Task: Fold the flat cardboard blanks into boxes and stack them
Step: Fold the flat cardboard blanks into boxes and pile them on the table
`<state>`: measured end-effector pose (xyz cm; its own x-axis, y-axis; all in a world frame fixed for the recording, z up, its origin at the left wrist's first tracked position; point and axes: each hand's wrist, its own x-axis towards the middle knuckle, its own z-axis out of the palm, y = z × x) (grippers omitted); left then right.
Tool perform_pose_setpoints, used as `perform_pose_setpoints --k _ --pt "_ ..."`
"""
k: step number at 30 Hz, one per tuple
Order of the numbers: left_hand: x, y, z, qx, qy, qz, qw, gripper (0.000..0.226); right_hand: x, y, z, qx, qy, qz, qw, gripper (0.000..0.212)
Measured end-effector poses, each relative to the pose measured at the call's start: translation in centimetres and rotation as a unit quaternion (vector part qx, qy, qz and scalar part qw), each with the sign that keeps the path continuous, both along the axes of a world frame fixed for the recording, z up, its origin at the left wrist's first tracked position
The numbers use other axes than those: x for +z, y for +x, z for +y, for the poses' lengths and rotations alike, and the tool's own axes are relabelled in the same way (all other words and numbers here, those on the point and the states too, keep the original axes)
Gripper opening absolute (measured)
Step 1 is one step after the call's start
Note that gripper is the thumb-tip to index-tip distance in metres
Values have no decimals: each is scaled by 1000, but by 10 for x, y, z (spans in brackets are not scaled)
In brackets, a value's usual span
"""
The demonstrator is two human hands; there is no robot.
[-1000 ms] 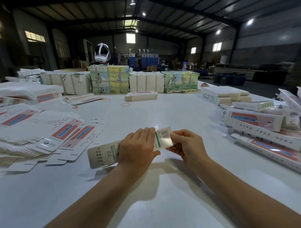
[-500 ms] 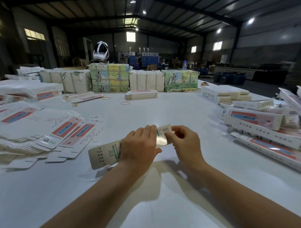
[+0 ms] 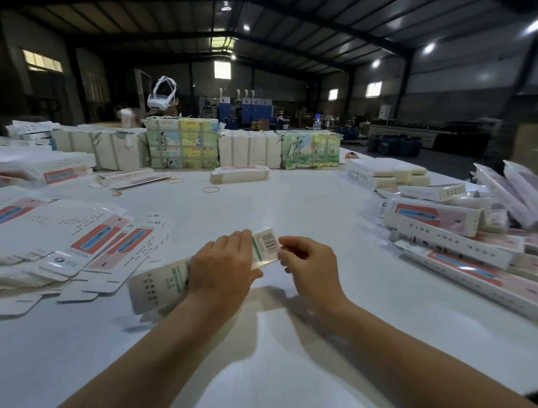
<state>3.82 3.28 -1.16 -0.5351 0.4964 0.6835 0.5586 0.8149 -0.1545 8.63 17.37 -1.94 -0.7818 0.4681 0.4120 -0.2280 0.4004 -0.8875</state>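
Observation:
A long white box (image 3: 159,284) with green print lies slanted over the white table (image 3: 292,210), just in front of me. My left hand (image 3: 221,267) wraps around its middle. The right end carries a barcode flap (image 3: 266,245), and my right hand (image 3: 310,263) pinches that flap at its edge with thumb and fingers. On the left a fanned pile of flat blanks (image 3: 68,239) with red and blue print is spread out. Folded boxes (image 3: 449,237) lie heaped on the right.
Wrapped bundles (image 3: 181,142) stand in a row along the far side, with a single folded box (image 3: 240,173) in front of them. Rubber bands (image 3: 211,189) lie mid-table. White stacks (image 3: 384,172) sit far right. A person with a white headset (image 3: 161,98) stands behind the bundles.
The box and both hands stayed in place. My right hand's fingers shifted on the barcode flap, which tipped inward half a second ago and now shows its barcode face again.

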Motion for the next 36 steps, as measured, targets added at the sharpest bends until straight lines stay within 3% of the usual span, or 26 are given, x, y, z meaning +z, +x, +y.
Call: perform_pose_setpoints --k 3,5,7,9,11,14,16,20,22,24,27,30,32,34,36 --pt "-4 -8 -7 -19 6 0 1000 74 -1 1 -2 24 39 -2 999 28" --pt "-8 -12 -8 -35 2 -5 999 72 -2 -1 -2 24 162 -28 986 46" --pt "-12 -13 -8 -63 -11 -16 998 69 -5 -2 0 21 329 -69 942 72" --pt "-13 -12 -6 -97 -25 -16 995 63 -5 -1 1 55 418 -76 904 88" --pt "-14 -9 -4 -139 -24 4 990 48 -6 1 5 104 456 -47 883 84" --pt "-15 -11 -2 -201 -16 37 979 81 -4 4 8 136 480 -35 866 67" --pt "-16 -18 -1 -215 -19 52 975 83 6 4 16 129 501 -39 855 65" --pt "-14 -24 0 -196 -14 54 979 69 61 4 88 -37 483 -17 875 49" --pt "-21 -21 0 -225 -1 -20 974 65 90 13 147 -146 433 6 890 34" --pt "-27 -24 -4 -253 33 -121 959 46 112 26 209 -266 380 28 886 25" --pt "-42 -40 -7 -257 46 -178 949 31 115 56 296 -423 285 -31 860 27" --pt "-40 -40 -1 -255 73 -199 943 39 86 82 344 -459 253 -239 817 34" --pt "-39 -39 1 -242 80 -203 945 41 70 87 351 -451 287 -324 781 35" --pt "-39 -38 2 -228 84 -216 946 41 71 89 346 -463 308 -335 760 36" --pt "-39 -34 4 -220 97 -227 944 43 87 87 329 -477 278 -274 787 42"
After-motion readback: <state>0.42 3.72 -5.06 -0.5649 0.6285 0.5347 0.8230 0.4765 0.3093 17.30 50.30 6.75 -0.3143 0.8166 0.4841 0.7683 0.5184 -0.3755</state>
